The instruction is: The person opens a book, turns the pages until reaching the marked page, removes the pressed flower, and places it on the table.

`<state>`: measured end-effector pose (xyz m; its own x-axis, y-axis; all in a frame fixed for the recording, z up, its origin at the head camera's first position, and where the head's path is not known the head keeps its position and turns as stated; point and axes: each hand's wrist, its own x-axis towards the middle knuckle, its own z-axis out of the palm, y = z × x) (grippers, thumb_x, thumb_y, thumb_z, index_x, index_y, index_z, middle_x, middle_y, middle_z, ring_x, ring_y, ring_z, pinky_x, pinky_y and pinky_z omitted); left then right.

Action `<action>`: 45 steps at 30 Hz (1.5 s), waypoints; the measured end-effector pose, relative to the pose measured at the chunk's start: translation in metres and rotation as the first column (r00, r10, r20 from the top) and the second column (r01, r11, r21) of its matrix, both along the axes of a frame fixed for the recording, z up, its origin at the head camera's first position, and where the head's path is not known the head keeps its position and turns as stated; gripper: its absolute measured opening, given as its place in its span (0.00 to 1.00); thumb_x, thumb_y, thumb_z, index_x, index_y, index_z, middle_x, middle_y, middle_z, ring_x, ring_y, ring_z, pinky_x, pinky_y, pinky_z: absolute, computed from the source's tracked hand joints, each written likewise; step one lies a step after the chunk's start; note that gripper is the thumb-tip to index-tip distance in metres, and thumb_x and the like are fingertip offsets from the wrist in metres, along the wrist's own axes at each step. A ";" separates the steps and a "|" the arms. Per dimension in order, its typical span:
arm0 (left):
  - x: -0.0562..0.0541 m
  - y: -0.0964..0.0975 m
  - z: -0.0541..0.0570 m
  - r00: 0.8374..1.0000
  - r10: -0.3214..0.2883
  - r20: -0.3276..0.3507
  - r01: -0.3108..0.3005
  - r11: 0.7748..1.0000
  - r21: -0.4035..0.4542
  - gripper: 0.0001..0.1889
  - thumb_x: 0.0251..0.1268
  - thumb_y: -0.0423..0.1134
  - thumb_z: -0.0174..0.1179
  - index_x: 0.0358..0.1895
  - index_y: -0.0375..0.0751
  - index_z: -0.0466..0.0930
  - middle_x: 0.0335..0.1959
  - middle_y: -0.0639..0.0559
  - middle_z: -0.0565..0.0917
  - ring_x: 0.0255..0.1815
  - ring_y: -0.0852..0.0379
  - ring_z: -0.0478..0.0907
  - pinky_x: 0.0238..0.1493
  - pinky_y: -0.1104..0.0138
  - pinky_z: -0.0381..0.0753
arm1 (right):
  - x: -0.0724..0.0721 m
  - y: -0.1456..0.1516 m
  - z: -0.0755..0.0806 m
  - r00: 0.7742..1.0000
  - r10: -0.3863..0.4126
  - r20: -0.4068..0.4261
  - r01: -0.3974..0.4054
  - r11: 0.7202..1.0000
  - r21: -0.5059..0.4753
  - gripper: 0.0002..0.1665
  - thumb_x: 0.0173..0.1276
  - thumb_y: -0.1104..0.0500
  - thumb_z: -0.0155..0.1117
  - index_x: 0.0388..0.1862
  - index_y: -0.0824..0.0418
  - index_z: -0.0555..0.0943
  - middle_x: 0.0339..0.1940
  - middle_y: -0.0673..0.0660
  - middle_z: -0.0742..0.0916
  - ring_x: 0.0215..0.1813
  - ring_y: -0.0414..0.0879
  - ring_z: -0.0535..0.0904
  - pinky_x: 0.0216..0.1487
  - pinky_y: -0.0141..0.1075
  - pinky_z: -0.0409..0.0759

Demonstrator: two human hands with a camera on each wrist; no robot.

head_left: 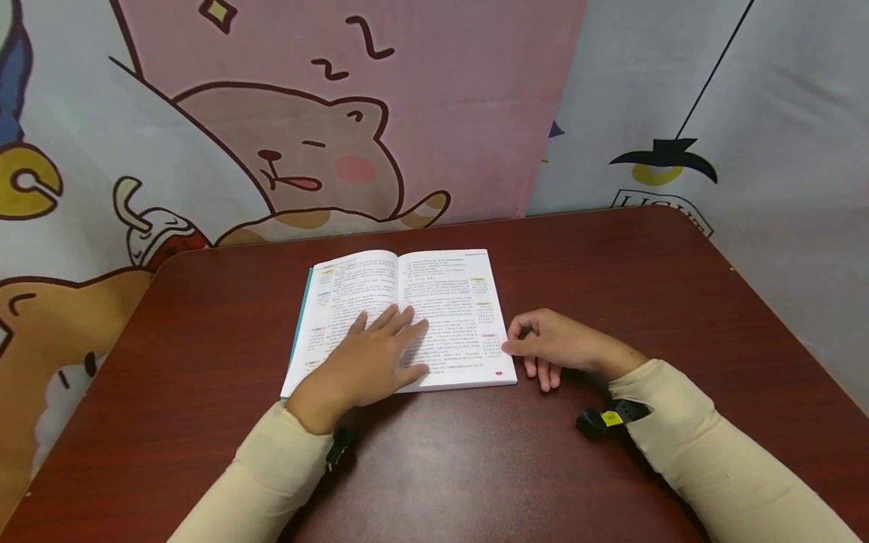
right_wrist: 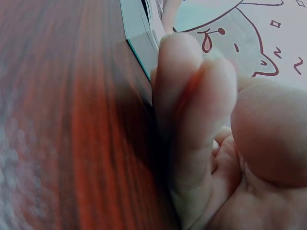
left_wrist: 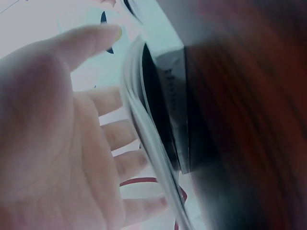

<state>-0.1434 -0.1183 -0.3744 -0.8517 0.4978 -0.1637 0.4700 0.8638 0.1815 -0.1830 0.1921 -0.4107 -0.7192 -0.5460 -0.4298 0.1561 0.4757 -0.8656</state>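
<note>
An open book (head_left: 441,317) with printed white pages and a teal cover edge lies on the table. My left hand (head_left: 370,362) rests palm down across its lower middle, fingers spread over the gutter and right page. In the left wrist view, bent pages (left_wrist: 144,115) curve beside the left hand (left_wrist: 91,158). At the book's right edge is my right hand (head_left: 560,343), its thumb and index fingertip meeting at the page edge and its other fingers curled below. I cannot tell whether a page is pinched there. In the right wrist view, the right hand's fingers (right_wrist: 192,105) overlap the book's corner (right_wrist: 139,43).
The dark red-brown wooden table (head_left: 611,271) extends around the book on all sides. Behind it hangs a cloth backdrop (head_left: 462,113) with cartoon animals. A black wrist strap with a camera (head_left: 594,424) sits at the right cuff.
</note>
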 end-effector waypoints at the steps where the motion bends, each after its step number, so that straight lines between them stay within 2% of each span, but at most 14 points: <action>1: 0.000 0.001 0.000 1.000 -0.007 -0.004 0.007 1.000 0.005 0.36 0.70 0.63 0.54 0.77 0.53 0.63 0.80 0.46 0.60 0.82 0.44 0.53 0.76 0.36 0.51 | 0.000 0.000 0.000 1.000 0.001 -0.002 -0.001 1.000 -0.001 0.15 0.74 0.54 0.61 0.42 0.66 0.74 0.17 0.56 0.82 0.11 0.43 0.79 0.13 0.35 0.77; 12: 0.003 0.003 -0.001 1.000 -0.021 -0.006 0.021 1.000 0.020 0.41 0.62 0.68 0.59 0.76 0.55 0.64 0.79 0.48 0.62 0.80 0.46 0.58 0.74 0.34 0.49 | 0.000 0.000 0.002 1.000 0.005 -0.012 -0.005 1.000 0.002 0.15 0.74 0.54 0.61 0.42 0.67 0.74 0.16 0.56 0.82 0.11 0.43 0.79 0.13 0.34 0.77; 27: 0.003 0.004 0.000 0.999 -0.044 -0.008 0.044 0.998 0.035 0.41 0.56 0.69 0.64 0.73 0.61 0.68 0.79 0.45 0.62 0.79 0.43 0.59 0.72 0.31 0.51 | 0.000 0.000 0.003 1.000 0.002 -0.006 -0.002 1.000 -0.002 0.14 0.75 0.55 0.60 0.42 0.66 0.74 0.17 0.56 0.82 0.11 0.43 0.79 0.13 0.34 0.77; 39: 0.003 0.003 0.001 0.998 -0.061 -0.020 0.061 0.998 0.022 0.38 0.59 0.68 0.63 0.73 0.62 0.69 0.78 0.45 0.63 0.79 0.43 0.60 0.72 0.31 0.53 | 0.000 -0.001 0.003 1.000 -0.007 -0.004 0.008 1.000 0.010 0.16 0.76 0.53 0.59 0.41 0.67 0.73 0.16 0.56 0.82 0.11 0.43 0.79 0.13 0.35 0.77; 45: 0.003 0.002 0.001 0.998 -0.067 -0.014 0.067 0.998 0.020 0.36 0.62 0.67 0.60 0.73 0.63 0.69 0.79 0.45 0.62 0.79 0.43 0.60 0.72 0.31 0.53 | 0.000 -0.001 0.003 1.000 -0.017 0.021 0.017 1.000 -0.009 0.16 0.80 0.54 0.50 0.41 0.68 0.72 0.17 0.57 0.81 0.11 0.45 0.79 0.13 0.35 0.76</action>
<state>-0.1409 -0.1165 -0.3739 -0.8184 0.5570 -0.1416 0.5292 0.8264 0.1922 -0.1828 0.1906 -0.4074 -0.7189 -0.5381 -0.4399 0.1825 0.4646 -0.8665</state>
